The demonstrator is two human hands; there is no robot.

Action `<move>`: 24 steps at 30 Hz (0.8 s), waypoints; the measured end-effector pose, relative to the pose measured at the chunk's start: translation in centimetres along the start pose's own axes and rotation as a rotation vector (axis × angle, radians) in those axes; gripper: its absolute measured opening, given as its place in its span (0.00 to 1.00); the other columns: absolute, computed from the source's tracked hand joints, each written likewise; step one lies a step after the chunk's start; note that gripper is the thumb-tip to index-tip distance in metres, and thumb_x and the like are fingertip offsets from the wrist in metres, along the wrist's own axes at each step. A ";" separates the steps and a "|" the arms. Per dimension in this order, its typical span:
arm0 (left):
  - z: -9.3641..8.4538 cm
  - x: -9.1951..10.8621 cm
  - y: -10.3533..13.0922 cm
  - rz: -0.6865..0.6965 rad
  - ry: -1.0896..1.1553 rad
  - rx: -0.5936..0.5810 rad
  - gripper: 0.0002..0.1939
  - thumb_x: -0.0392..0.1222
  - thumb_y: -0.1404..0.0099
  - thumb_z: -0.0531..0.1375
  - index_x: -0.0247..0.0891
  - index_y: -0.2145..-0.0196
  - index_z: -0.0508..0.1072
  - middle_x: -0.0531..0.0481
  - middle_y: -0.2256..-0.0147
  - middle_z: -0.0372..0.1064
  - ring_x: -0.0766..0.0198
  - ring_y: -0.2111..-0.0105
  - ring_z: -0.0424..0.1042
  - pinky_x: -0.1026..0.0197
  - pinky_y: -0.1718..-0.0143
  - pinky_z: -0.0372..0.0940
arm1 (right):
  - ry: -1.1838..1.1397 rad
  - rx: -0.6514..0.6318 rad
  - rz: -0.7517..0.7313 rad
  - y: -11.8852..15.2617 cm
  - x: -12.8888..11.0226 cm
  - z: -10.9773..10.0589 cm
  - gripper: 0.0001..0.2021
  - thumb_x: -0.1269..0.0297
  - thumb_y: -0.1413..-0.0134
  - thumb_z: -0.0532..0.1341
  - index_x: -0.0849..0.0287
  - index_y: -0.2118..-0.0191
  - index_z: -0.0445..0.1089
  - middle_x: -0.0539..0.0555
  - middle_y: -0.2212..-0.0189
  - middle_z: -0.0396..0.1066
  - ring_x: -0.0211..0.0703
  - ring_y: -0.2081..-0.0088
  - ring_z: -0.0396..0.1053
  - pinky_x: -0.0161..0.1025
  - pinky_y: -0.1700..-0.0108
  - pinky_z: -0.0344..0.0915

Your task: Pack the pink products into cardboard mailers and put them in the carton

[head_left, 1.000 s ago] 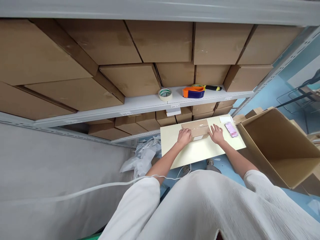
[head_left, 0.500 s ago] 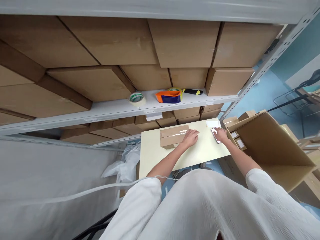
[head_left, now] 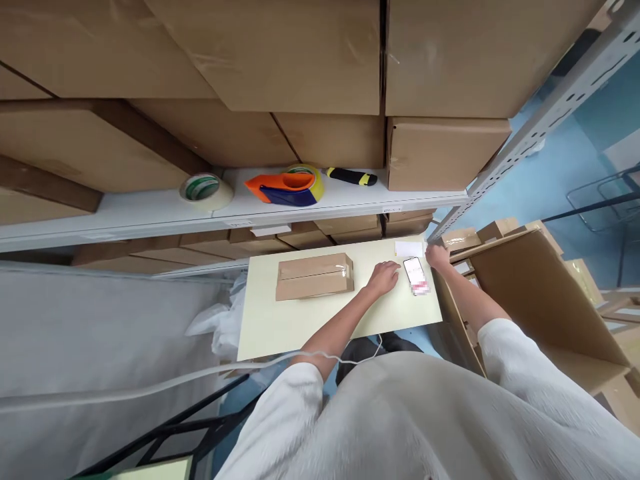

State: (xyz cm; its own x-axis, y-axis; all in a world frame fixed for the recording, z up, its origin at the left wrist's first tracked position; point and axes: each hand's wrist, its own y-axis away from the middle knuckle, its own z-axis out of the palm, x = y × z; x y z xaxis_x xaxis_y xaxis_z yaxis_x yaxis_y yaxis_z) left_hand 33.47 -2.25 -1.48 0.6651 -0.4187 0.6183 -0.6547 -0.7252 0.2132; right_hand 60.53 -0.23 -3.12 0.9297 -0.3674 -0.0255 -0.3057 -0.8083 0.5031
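Observation:
My left hand (head_left: 385, 277) rests on the pale yellow tabletop (head_left: 260, 333), palm down with its fingers apart and nothing held. To its left lies a closed cardboard box (head_left: 314, 277) with clear tape on it. Between my hands is a phone (head_left: 416, 275), screen up, touched by neither. My right hand (head_left: 437, 257) is at the table's right edge, near a white paper (head_left: 409, 249); its fingers look curled, and what they hold, if anything, is hidden.
On the shelf (head_left: 360, 192) above the table lie a tape roll (head_left: 205, 190), an orange and blue tape dispenser (head_left: 287, 187) and a black and yellow cutter (head_left: 351, 176). A large open carton (head_left: 535, 293) stands at the right. A white cable (head_left: 175, 385) crosses my left arm.
My right hand has left the phone and moved to the table's right edge. The view has shifted closer to the shelf. The taped box now sits apart from my left hand.

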 end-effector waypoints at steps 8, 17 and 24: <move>1.8 0.1 -2.0 -0.046 0.030 -0.028 0.22 0.36 0.25 0.54 0.41 0.40 0.79 0.44 0.39 0.77 0.49 0.40 0.75 0.46 0.35 0.67 | -0.013 0.002 0.042 -4.2 0.3 2.3 0.16 0.65 0.29 0.57 0.64 0.44 0.76 0.69 0.49 0.80 0.60 0.43 0.74 0.51 0.39 0.54; 2.5 -0.6 -2.7 -0.068 0.096 -0.016 0.20 0.35 0.27 0.57 0.44 0.42 0.81 0.46 0.40 0.77 0.50 0.40 0.76 0.48 0.35 0.68 | -0.051 0.041 -0.004 -4.6 0.0 2.9 0.16 0.76 0.37 0.58 0.63 0.46 0.74 0.69 0.53 0.80 0.60 0.45 0.76 0.51 0.42 0.55; 2.0 0.1 -4.9 -0.122 0.275 0.056 0.17 0.36 0.26 0.59 0.41 0.44 0.80 0.42 0.42 0.78 0.49 0.42 0.77 0.48 0.38 0.71 | -0.282 0.186 -0.049 -2.9 -0.4 0.9 0.10 0.72 0.36 0.59 0.57 0.51 0.70 0.62 0.59 0.80 0.56 0.54 0.77 0.46 0.48 0.60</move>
State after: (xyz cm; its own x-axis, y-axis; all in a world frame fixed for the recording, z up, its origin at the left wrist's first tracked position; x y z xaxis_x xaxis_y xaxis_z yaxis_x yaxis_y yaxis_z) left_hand 37.49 0.18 -3.93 0.6101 -0.1684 0.7743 -0.5504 -0.7930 0.2612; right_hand 60.88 1.82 -5.35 0.8586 -0.4179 -0.2969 -0.3185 -0.8887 0.3298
